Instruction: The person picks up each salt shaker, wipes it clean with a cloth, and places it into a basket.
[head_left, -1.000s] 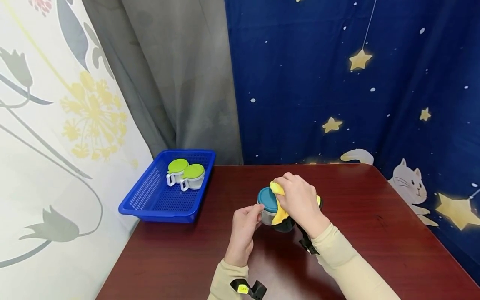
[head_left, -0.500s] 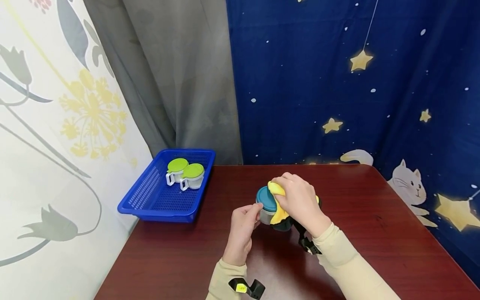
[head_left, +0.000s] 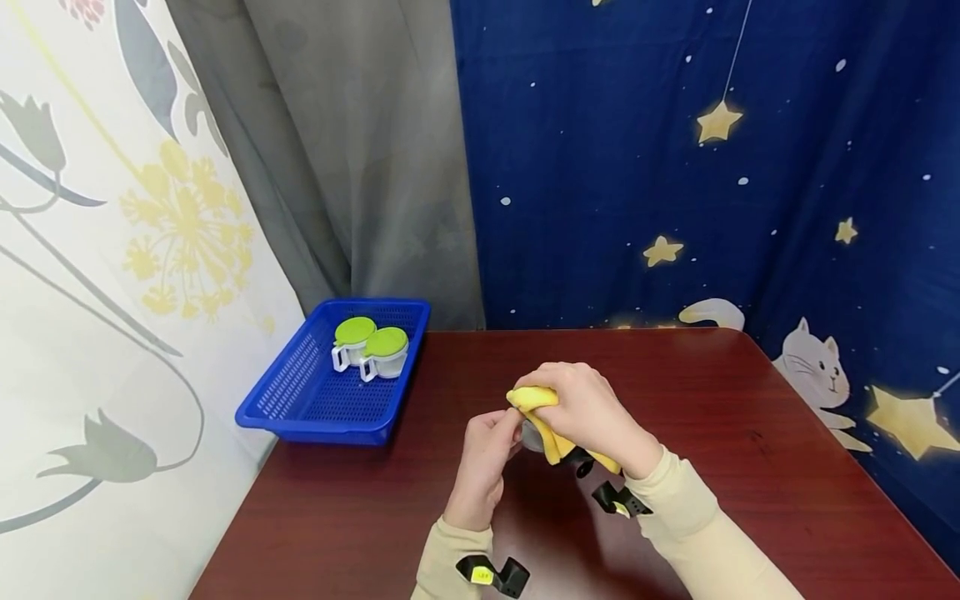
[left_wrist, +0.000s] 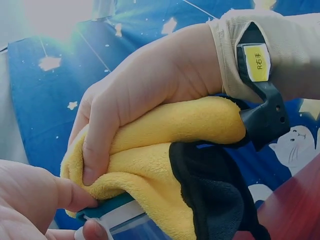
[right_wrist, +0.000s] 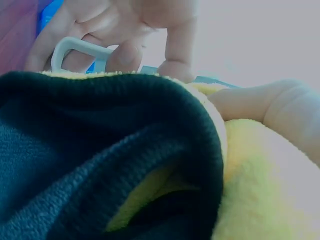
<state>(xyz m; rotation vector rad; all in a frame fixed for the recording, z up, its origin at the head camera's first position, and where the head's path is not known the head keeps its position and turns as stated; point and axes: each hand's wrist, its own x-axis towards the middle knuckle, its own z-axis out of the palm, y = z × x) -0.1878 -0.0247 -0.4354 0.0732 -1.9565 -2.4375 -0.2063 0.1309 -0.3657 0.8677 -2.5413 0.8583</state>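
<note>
Over the table, my left hand (head_left: 483, 467) pinches a small clear jar (left_wrist: 137, 227) by its edge and white handle (right_wrist: 82, 46), with thumb and fingertips at the lid. The jar's teal lid (left_wrist: 107, 205) is mostly hidden under a yellow cloth (left_wrist: 165, 125) with a dark grey underside (right_wrist: 100, 130). My right hand (head_left: 588, 408) grips this bunched cloth from above and presses it onto the lid. The right fingertips lie close to the left thumb. A loose fold of cloth hangs down the jar's side.
A blue basket (head_left: 330, 432) stands at the table's back left. In it are two jars with green lids, a nearer jar (head_left: 386, 342) and a farther jar (head_left: 356, 331), both with white handles. Curtains border the dark red tabletop (head_left: 735, 467).
My right hand has slid the cloth left across the jar's lid, toward the left thumb, covering the teal surface seen before. The left hand has stayed in place.
</note>
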